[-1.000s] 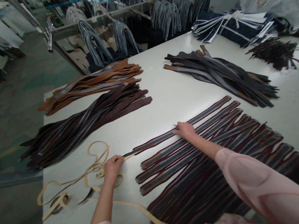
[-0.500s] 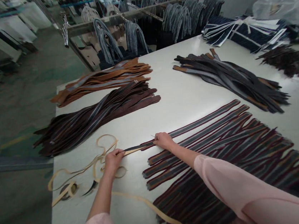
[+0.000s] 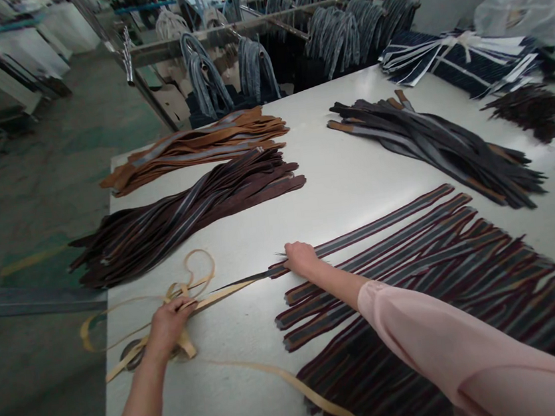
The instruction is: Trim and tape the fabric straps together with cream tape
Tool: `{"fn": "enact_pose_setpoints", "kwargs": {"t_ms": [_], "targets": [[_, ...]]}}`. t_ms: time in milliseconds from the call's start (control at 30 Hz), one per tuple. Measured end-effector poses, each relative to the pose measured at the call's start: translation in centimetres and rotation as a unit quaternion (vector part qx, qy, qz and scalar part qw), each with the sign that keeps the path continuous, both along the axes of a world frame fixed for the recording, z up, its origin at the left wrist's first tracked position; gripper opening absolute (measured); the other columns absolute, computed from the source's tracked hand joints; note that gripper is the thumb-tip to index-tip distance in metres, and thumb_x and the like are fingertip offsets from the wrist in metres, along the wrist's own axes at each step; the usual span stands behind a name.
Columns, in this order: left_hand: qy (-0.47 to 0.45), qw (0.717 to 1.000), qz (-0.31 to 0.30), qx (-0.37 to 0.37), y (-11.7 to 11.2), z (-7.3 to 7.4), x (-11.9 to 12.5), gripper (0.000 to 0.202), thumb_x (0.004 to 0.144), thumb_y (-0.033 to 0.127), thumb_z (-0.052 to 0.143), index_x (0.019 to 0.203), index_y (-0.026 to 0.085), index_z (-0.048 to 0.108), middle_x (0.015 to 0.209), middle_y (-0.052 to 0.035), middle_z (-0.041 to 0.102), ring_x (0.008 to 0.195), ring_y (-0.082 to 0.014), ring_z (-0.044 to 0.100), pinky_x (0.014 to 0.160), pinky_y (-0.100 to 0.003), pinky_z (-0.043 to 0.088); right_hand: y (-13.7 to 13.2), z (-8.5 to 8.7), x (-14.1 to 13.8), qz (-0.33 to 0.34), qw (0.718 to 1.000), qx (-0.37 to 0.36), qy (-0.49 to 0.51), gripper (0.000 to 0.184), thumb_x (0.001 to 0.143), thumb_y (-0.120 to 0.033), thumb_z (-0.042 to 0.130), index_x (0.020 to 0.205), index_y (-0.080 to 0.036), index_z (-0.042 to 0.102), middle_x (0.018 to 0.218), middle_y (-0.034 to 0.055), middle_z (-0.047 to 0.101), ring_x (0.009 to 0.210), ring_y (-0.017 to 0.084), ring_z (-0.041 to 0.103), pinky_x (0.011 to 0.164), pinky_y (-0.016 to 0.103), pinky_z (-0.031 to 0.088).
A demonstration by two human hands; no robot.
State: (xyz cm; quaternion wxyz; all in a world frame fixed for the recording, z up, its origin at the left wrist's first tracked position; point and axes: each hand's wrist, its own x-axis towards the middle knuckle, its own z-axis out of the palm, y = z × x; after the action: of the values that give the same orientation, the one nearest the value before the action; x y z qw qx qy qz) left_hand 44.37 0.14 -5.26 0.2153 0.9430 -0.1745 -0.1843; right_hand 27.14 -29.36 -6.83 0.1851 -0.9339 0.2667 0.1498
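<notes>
My right hand presses down on the near end of a long dark maroon-edged strip, the farthest of several laid side by side on the white table. My left hand is closed on a thin tan backing tape that runs from its fingers up to the strip's end. More of this tan tape lies in loose curls around the left hand. Both arms wear pink sleeves.
A pile of dark brown strips and a tan pile lie at the far left. A dark grey pile sits at the right, with navy-white bundles behind. A rack of hanging grey straps stands beyond the table. The table's left edge drops to the floor.
My left hand has pulled back to the left and toward me, drawing the tan tape out longer from the strip's end. My right hand has slid left along the strip.
</notes>
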Motion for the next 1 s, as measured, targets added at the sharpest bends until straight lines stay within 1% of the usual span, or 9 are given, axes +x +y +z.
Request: {"fn": "enact_pose_setpoints", "kwargs": {"t_ms": [133, 267, 400, 500, 633, 700, 800, 900, 1000], "targets": [[0.052, 0.998, -0.032, 0.009, 0.6, -0.3, 0.8, 0.031, 0.064, 0.048, 0.052, 0.073, 0.021, 0.064, 0.070, 0.0002, 0.064, 0.076, -0.0221, 0.058, 0.069, -0.029, 0.042, 1.4, -0.7, 1.2, -0.015, 0.999, 0.038, 0.003, 0.038, 0.067, -0.045, 0.060, 0.094, -0.018, 0.060, 0.093, 0.0111, 0.064, 0.087, 0.022, 0.059, 0.069, 0.028, 0.044], [0.048, 0.995, -0.063, 0.064, 1.2, 0.7, 1.1, 0.046, 0.060, 0.049, 0.055, 0.093, 0.017, 0.063, 0.081, -0.0044, 0.063, 0.083, -0.0267, 0.056, 0.072, -0.034, 0.043, 1.8, -1.4, 1.3, -0.057, 0.997, 0.043, 0.011, 0.042, 0.064, -0.051, 0.061, 0.092, -0.019, 0.061, 0.091, 0.0109, 0.064, 0.086, 0.023, 0.059, 0.068, 0.030, 0.044], [-0.094, 0.977, -0.189, 0.020, -3.0, 1.5, -2.3, 0.066, 0.061, 0.046, 0.061, 0.120, 0.022, 0.046, 0.117, -0.0088, 0.050, 0.111, -0.0273, 0.043, 0.092, -0.038, 0.035, 1.9, -1.2, 0.9, -0.058, 0.997, 0.045, 0.000, 0.038, 0.066, -0.048, 0.060, 0.091, -0.020, 0.060, 0.090, 0.0099, 0.064, 0.086, 0.023, 0.059, 0.068, 0.030, 0.044], [-0.128, 0.959, -0.246, -0.065, -8.5, 0.3, -5.7, 0.051, 0.071, 0.042, 0.053, 0.117, 0.021, 0.048, 0.118, -0.0095, 0.049, 0.111, -0.0227, 0.042, 0.095, -0.037, 0.033, 2.0, -0.9, 0.7, -0.057, 0.997, 0.043, -0.002, 0.035, 0.067, -0.046, 0.059, 0.092, -0.021, 0.058, 0.091, 0.0096, 0.064, 0.087, 0.023, 0.059, 0.068, 0.031, 0.043], [-0.133, 0.951, -0.275, -0.050, -13.2, -2.2, -7.6, 0.026, 0.071, 0.028, 0.056, 0.096, 0.022, 0.059, 0.104, -0.0073, 0.055, 0.102, -0.0217, 0.046, 0.087, -0.036, 0.036, 2.0, -0.6, 0.4, -0.042, 0.998, 0.052, -0.007, 0.032, 0.071, -0.044, 0.055, 0.093, -0.021, 0.057, 0.093, 0.0098, 0.064, 0.090, 0.023, 0.058, 0.070, 0.030, 0.042], [-0.120, 0.951, -0.284, -0.038, -13.7, -2.6, -7.6, 0.011, 0.072, 0.024, 0.054, 0.079, 0.020, 0.061, 0.088, -0.0057, 0.057, 0.091, -0.0196, 0.050, 0.080, -0.033, 0.037, 1.8, -0.5, 0.3, -0.035, 0.997, 0.072, -0.019, 0.036, 0.071, -0.047, 0.053, 0.096, -0.021, 0.055, 0.093, 0.0089, 0.064, 0.090, 0.023, 0.058, 0.071, 0.030, 0.041], [-0.091, 0.951, -0.294, -0.034, -13.3, -2.2, -7.5, 0.012, 0.075, 0.025, 0.049, 0.073, 0.019, 0.059, 0.076, -0.0036, 0.057, 0.078, -0.0164, 0.051, 0.071, -0.029, 0.037, 1.2, -0.1, 0.0, -0.039, 0.991, 0.119, -0.036, 0.043, 0.077, -0.052, 0.044, 0.105, -0.020, 0.048, 0.095, 0.0068, 0.064, 0.089, 0.022, 0.059, 0.071, 0.030, 0.041], [-0.070, 0.951, -0.299, -0.030, -13.1, -1.4, -7.8, 0.014, 0.077, 0.024, 0.045, 0.074, 0.020, 0.057, 0.075, -0.0022, 0.058, 0.073, -0.0145, 0.052, 0.067, -0.026, 0.037, 0.3, 0.7, -0.6, -0.017, 0.991, 0.123, -0.043, 0.035, 0.085, -0.043, 0.032, 0.106, -0.019, 0.046, 0.095, 0.0065, 0.064, 0.088, 0.021, 0.059, 0.071, 0.030, 0.040], [-0.075, 0.954, -0.291, -0.016, -13.3, -0.6, -8.4, 0.014, 0.077, 0.022, 0.043, 0.076, 0.021, 0.057, 0.082, -0.0023, 0.060, 0.076, -0.0145, 0.053, 0.067, -0.025, 0.037, -1.0, 1.7, -1.0, 0.062, 0.993, 0.071, -0.066, 0.027, 0.082, -0.036, 0.039, 0.102, -0.022, 0.051, 0.099, 0.0057, 0.063, 0.093, 0.021, 0.057, 0.073, 0.030, 0.039]]}}
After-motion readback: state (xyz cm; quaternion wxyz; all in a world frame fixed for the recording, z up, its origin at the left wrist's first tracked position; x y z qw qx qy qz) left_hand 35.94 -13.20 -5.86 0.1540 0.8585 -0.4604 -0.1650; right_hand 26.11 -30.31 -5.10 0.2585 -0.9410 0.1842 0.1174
